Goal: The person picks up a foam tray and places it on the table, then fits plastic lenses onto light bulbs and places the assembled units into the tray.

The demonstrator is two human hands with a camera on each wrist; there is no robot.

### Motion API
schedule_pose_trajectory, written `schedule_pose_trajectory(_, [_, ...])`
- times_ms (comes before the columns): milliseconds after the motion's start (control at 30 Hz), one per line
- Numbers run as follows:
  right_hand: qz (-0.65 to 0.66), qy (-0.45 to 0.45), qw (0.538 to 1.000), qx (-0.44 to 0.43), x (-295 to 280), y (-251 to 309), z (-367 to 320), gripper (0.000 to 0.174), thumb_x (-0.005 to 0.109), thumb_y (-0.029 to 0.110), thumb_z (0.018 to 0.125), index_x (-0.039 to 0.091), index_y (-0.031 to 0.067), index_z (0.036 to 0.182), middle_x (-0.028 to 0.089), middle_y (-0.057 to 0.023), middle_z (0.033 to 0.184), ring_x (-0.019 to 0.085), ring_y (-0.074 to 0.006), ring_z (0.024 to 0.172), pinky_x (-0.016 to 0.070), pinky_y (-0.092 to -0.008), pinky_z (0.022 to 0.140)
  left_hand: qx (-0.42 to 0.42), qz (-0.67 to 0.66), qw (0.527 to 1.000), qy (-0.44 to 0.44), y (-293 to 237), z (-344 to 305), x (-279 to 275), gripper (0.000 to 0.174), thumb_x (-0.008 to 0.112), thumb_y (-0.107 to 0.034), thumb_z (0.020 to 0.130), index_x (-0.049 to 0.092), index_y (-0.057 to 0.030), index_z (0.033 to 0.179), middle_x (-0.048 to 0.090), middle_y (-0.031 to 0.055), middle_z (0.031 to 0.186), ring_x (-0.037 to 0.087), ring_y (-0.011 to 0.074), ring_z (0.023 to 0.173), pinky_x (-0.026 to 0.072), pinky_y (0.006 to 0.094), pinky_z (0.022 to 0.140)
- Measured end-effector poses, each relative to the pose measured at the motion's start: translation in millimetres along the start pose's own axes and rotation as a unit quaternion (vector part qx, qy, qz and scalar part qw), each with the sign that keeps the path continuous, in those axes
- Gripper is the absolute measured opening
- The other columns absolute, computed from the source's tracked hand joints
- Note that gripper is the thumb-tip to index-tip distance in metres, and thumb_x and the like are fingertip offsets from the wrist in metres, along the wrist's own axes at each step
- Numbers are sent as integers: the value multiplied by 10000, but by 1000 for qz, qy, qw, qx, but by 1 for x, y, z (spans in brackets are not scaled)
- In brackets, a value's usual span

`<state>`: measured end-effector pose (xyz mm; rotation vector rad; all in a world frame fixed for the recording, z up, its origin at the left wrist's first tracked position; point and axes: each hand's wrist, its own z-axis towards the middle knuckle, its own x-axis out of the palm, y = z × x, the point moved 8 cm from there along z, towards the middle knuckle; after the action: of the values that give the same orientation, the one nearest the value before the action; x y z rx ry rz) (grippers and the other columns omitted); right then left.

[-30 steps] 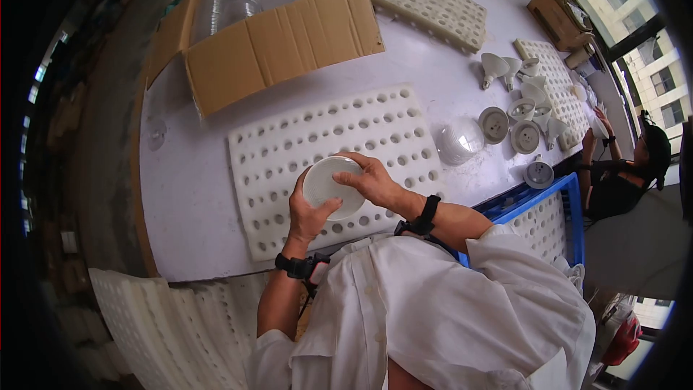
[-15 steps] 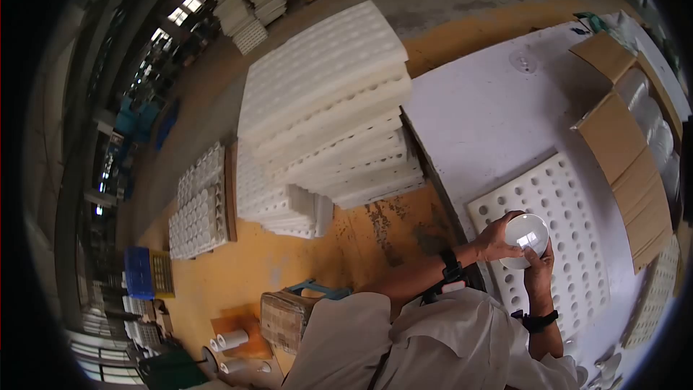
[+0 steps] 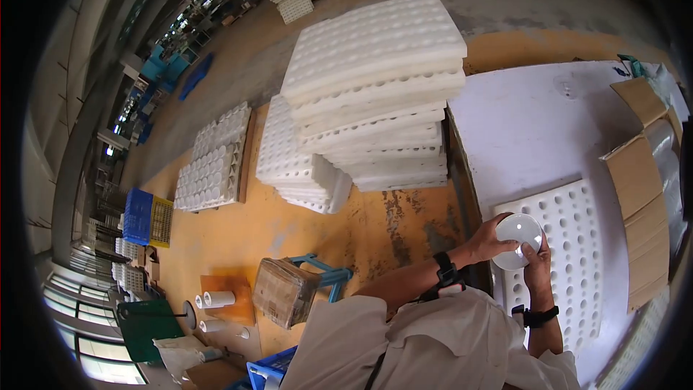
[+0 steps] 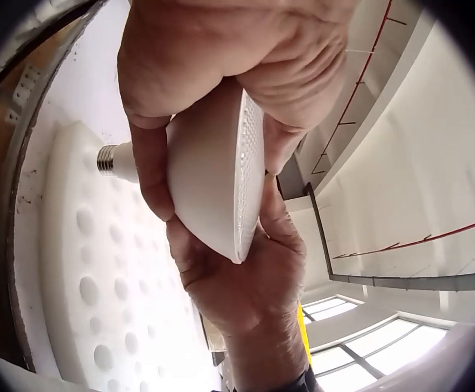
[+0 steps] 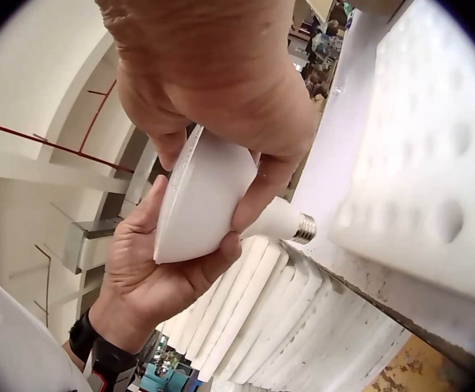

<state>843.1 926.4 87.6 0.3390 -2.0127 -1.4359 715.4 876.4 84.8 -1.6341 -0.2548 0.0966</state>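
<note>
Both hands hold a white reflector light bulb (image 3: 518, 235), with its broad lens face up toward the head camera. My left hand (image 3: 488, 243) grips the left side of the rim, thumb on the face. Opposite it, my right hand (image 3: 538, 269) grips the lower right side, its thumb also over the face. In the left wrist view, the metal screw base (image 4: 105, 160) sticks out beyond the fingers. The right wrist view shows fingers curled behind the white housing (image 5: 209, 200). Below the bulb lies a white foam tray (image 3: 577, 267) with rows of holes.
A tall stack of foam trays (image 3: 375, 65) stands on the floor left of the table (image 3: 534, 130). An opened cardboard box (image 3: 639, 209) is at the table's right. Behind me are a taped carton (image 3: 284, 292) on a blue stool (image 3: 328, 274) and a blue crate (image 3: 138, 217).
The head view has swung left from the table, bringing the floor and foam stacks into sight. Both hands keep hold of the bulb throughout.
</note>
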Motion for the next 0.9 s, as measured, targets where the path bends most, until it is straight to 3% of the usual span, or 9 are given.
schedule_pose_trajectory(267, [-9,-28,999,-38,-4,5,-5,513,668,106,761,487,55,1238,592,-39,1081,553,-153,999,430,-303,902,56,41,998,-7,7,10,9,628,719,-222,732,445,31,1237,578,150,1128,552,200,1056,425,324,928])
schedule_pose_trajectory(500, [45,-38,998,-3,-22,-15,-1,529,654,77,751,475,50,1247,587,-44,1091,552,-162,998,423,-304,904,7,10,1000,18,19,14,18,614,715,-246,742,449,19,1228,574,133,1115,544,192,1053,427,321,925])
schedule_pose_trajectory(633, [6,-37,999,-6,-20,-10,2,535,646,60,743,473,46,1248,585,-43,1093,554,-165,999,423,-308,911,17,12,1000,5,20,14,17,608,722,-206,731,446,10,1228,574,130,1108,542,187,1052,428,324,923])
schedule_pose_trajectory(833, [69,-35,997,16,-25,-20,7,462,631,72,781,499,50,1223,592,-44,1084,555,-161,996,428,-314,904,17,15,1000,-7,24,19,18,622,732,-188,718,444,-6,1239,585,135,1104,562,197,1031,441,330,909])
schedule_pose_trajectory(900, [61,-65,996,-12,-31,-20,4,405,615,89,815,514,51,1206,598,-41,1077,562,-157,988,434,-307,898,24,32,999,4,24,21,21,630,734,-195,715,444,-9,1242,589,138,1104,571,203,1022,446,332,904])
